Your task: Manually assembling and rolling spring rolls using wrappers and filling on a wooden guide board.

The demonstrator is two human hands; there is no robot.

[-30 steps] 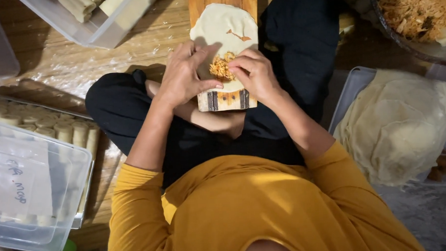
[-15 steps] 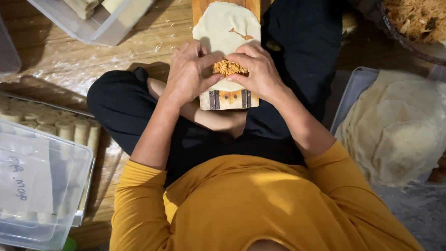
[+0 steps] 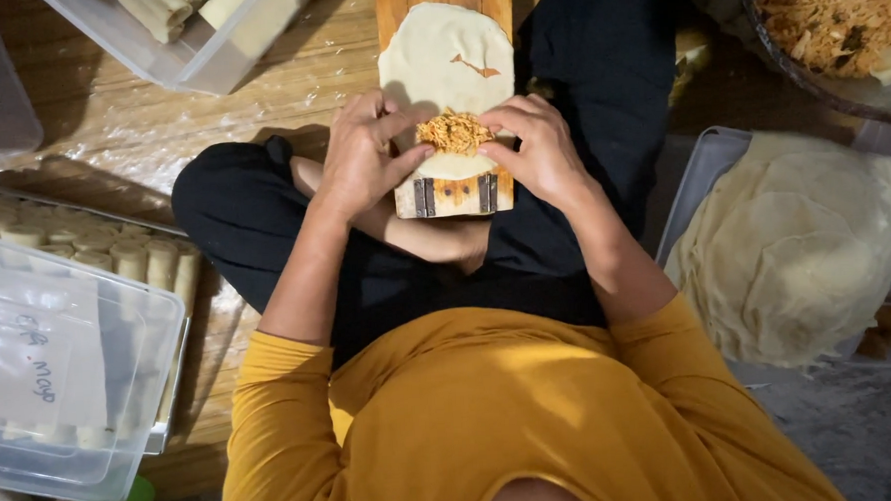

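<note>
Both hands, left hand [image 3: 360, 162] and right hand [image 3: 539, 148], pinch the pale wrapper [image 3: 444, 65] around shredded filling [image 3: 454, 132] at the wooden board's [image 3: 453, 194] near end (wrapper looks thin); uneven squeezing could tear it, spilling filling.

Filling [image 3: 454, 132] on wrapper [image 3: 444, 60], wrapper on board [image 3: 453, 194], between hands.
</note>
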